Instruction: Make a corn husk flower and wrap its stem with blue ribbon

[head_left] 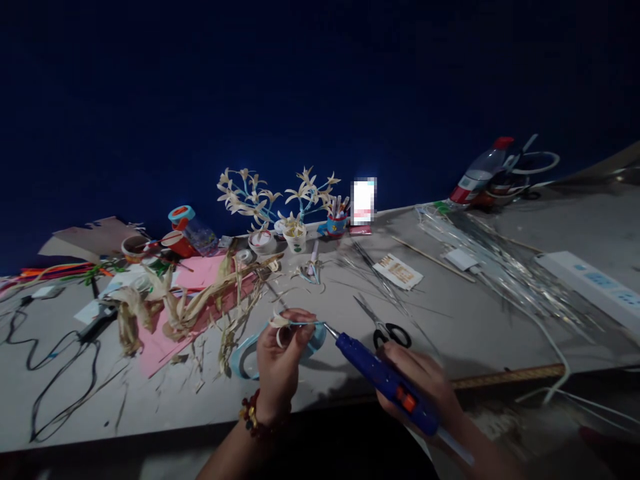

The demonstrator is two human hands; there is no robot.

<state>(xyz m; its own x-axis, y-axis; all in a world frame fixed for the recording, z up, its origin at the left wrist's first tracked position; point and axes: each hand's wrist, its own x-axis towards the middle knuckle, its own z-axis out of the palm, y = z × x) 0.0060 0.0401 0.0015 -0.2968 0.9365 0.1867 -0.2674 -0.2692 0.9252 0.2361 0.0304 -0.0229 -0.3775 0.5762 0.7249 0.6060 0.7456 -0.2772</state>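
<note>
Between the fingers of my left hand [280, 357] is a small husk flower [279, 322] with a thin blue stem, held sideways. My right hand [425, 380] is wrapped round a blue hot glue gun [380, 373] with an orange switch. The gun's metal nozzle meets or nearly meets the stem's right end; I cannot tell whether they touch. A roll of light blue tape [245, 360] lies on the table behind my left hand. Black-handled scissors [383, 327] rest just beyond my right hand, partly hidden by it.
Dry corn husks [185, 310] cover pink paper [160, 347] at left, near a black cable [35, 400]. Finished husk flowers [303, 193] stand in cups at the back. Wires in plastic wrapping [510, 267], a white power strip [590, 283] and a bottle [475, 177] are at right.
</note>
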